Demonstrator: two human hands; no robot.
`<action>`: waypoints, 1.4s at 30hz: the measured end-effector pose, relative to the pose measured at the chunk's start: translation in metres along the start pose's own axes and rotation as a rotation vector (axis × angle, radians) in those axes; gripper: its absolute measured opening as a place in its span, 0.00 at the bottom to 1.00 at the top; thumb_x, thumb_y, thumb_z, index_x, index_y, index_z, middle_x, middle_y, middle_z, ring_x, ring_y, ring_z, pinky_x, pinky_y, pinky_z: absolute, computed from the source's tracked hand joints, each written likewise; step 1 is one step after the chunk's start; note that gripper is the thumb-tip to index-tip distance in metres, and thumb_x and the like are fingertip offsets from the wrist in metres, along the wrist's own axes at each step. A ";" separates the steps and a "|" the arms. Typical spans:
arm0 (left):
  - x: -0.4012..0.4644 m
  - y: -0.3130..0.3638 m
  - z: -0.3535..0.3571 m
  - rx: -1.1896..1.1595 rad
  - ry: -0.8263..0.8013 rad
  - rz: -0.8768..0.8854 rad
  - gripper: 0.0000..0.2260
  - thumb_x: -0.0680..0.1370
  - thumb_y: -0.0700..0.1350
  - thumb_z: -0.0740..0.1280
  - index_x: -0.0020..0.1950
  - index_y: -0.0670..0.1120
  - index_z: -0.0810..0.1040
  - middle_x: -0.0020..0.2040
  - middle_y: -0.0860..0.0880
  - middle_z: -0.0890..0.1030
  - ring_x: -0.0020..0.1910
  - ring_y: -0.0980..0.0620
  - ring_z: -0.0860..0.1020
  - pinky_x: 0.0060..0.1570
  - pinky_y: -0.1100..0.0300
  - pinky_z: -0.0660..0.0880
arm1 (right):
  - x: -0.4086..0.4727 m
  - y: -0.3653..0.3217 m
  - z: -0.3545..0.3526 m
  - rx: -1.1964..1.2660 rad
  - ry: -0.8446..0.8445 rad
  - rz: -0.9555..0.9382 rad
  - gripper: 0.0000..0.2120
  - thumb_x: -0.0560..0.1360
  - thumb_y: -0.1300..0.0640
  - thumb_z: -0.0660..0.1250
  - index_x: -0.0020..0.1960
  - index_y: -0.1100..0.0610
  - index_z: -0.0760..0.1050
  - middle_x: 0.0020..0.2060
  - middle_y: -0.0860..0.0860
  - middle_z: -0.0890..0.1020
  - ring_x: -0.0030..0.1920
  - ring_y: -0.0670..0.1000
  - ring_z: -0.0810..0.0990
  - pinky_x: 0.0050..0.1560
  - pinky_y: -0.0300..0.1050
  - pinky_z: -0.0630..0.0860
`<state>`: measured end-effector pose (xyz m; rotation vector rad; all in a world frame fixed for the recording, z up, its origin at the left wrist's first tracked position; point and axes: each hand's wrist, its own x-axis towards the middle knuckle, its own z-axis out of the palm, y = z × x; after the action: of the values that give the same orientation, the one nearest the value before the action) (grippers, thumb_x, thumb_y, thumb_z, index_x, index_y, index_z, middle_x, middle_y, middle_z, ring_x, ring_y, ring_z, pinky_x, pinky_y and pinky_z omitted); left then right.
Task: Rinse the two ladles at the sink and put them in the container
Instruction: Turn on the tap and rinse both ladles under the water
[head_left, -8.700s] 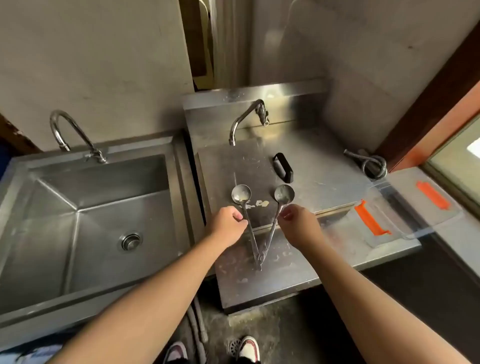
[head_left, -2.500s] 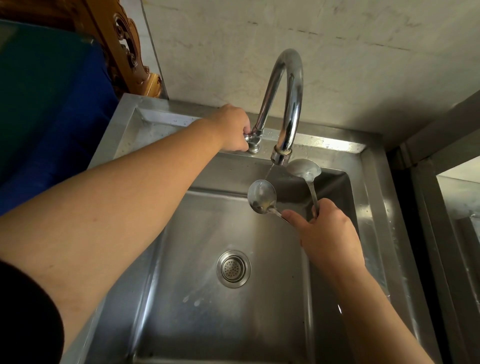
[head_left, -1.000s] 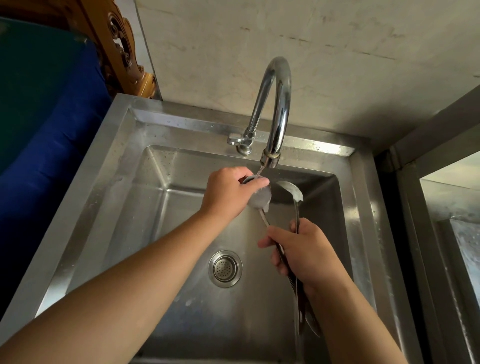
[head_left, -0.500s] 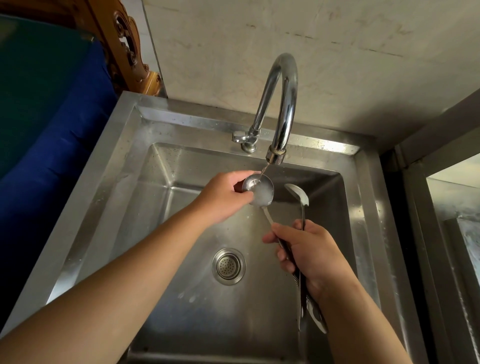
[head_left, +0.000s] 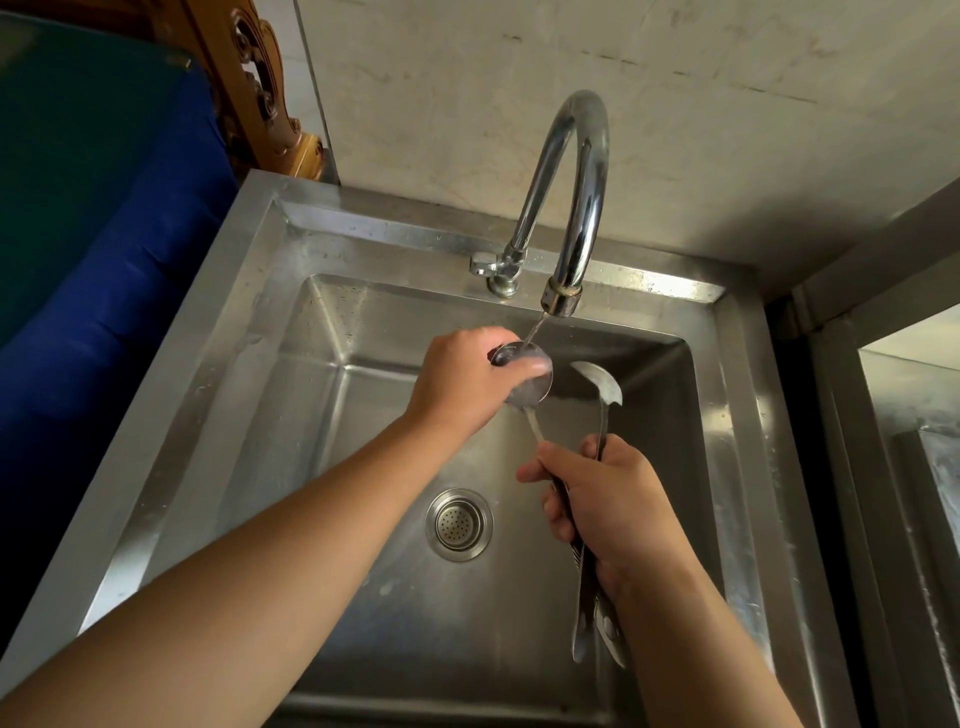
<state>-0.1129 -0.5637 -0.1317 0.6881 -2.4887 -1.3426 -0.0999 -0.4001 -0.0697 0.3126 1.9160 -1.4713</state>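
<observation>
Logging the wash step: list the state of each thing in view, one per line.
Tap: running, thin stream.
Left ladle: under the stream, bowl rubbed by left hand.
Right ladle: beside the stream.
Right hand: gripping both handles.
Sink: wet, drain unplugged.

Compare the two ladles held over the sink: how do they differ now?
The left ladle has its bowl under the faucet stream, and the left hand grips that bowl; the right ladle sits beside the stream, its bowl untouched. The left ladle's bowl faces the camera; the right ladle's bowl is seen edge-on. Both are shiny metal, and the right hand grips both handles together.
</observation>
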 end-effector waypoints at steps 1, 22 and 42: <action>0.003 0.002 -0.001 0.009 0.011 0.030 0.16 0.73 0.59 0.73 0.35 0.47 0.81 0.28 0.48 0.77 0.30 0.49 0.75 0.32 0.54 0.69 | 0.001 -0.001 0.000 0.008 0.004 -0.010 0.15 0.78 0.63 0.67 0.42 0.54 0.61 0.33 0.56 0.88 0.20 0.47 0.71 0.18 0.39 0.66; 0.000 -0.004 -0.014 -0.378 -0.192 -0.166 0.24 0.71 0.36 0.76 0.67 0.48 0.81 0.52 0.48 0.88 0.53 0.48 0.85 0.59 0.46 0.80 | 0.008 -0.002 0.005 0.156 -0.011 -0.017 0.17 0.78 0.64 0.68 0.44 0.53 0.59 0.32 0.58 0.87 0.20 0.48 0.70 0.17 0.38 0.64; 0.014 0.003 -0.016 -0.013 -0.023 -0.015 0.22 0.82 0.52 0.62 0.33 0.39 0.72 0.28 0.38 0.76 0.27 0.45 0.80 0.32 0.52 0.73 | 0.002 -0.002 0.007 0.242 -0.050 0.037 0.17 0.79 0.63 0.68 0.41 0.54 0.60 0.35 0.57 0.88 0.19 0.47 0.70 0.16 0.38 0.64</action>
<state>-0.1195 -0.5811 -0.1207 0.6940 -2.4957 -1.3782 -0.1002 -0.4076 -0.0701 0.4145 1.6862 -1.6729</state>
